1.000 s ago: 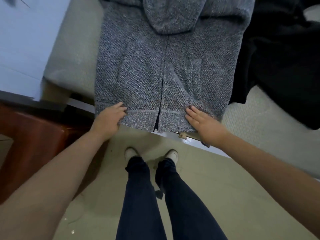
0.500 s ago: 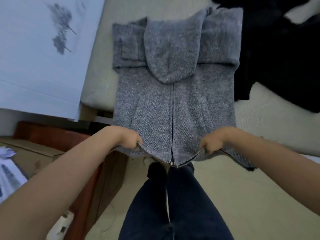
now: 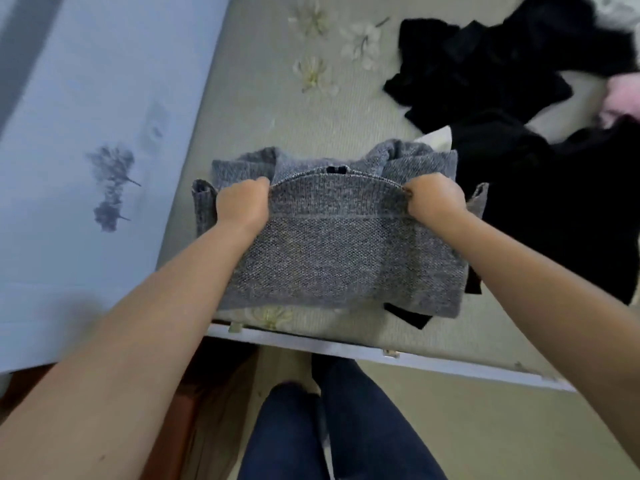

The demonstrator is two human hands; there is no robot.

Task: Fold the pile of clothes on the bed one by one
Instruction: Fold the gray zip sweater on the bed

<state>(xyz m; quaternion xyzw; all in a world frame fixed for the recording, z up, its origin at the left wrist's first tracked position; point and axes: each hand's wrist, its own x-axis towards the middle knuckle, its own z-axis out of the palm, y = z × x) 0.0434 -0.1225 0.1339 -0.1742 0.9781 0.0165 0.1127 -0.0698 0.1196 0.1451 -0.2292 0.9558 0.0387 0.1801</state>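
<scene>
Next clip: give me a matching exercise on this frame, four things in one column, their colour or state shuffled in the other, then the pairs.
Things:
1. grey hoodie
2. black clothes
3. left hand
4. pink garment

States:
A. heaped unfolded at the right of the bed
B. grips the hem
C. being folded over on itself
D. barely seen at the right edge

Pairs: 1-C, 2-A, 3-B, 4-D

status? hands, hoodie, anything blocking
Left hand and right hand both grip the grey hoodie hem, carried up over its top. Fold not yet laid flat. Black clothes lie against its right edge.
</scene>
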